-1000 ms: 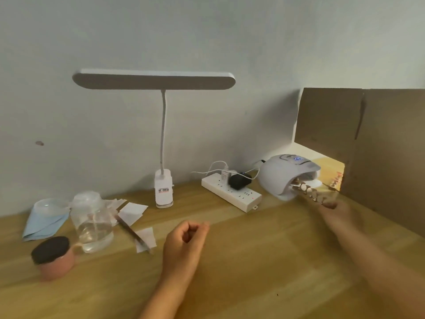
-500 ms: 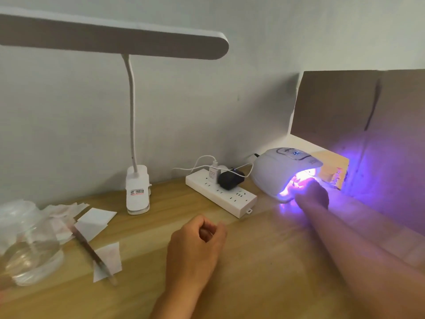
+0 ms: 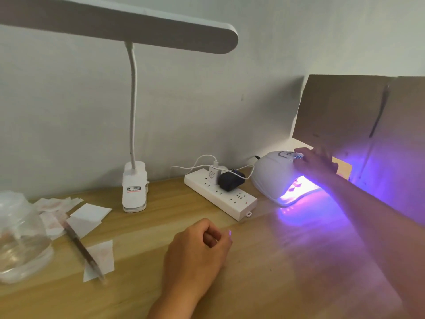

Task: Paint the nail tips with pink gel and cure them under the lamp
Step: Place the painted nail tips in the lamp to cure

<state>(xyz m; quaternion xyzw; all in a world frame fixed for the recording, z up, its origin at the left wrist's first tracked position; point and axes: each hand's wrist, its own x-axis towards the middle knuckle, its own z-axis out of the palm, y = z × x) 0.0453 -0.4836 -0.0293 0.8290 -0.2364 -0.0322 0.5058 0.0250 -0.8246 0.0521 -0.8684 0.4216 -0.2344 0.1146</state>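
Observation:
The white curing lamp (image 3: 272, 178) stands at the back right of the wooden table (image 3: 264, 261) and glows violet from its mouth. Pinkish nail tips (image 3: 295, 184) show inside the lit opening. My right hand (image 3: 315, 163) lies on top of the lamp with straight fingers touching its button panel. My left hand (image 3: 197, 252) rests on the table in the middle, fingers curled into a loose fist that holds nothing. A thin brush (image 3: 81, 248) lies on paper wipes at the left.
A white power strip (image 3: 220, 195) with plugs and cables sits left of the curing lamp. A clip-on desk lamp (image 3: 134, 185) stands behind it, its bar overhead. A clear glass jar (image 3: 21, 240) is at the far left. Brown cardboard (image 3: 358, 111) lines the right wall.
My right hand put the nail tips into the lamp, which lit up violet, then came out and rose onto the lamp's top. The view moved closer and left.

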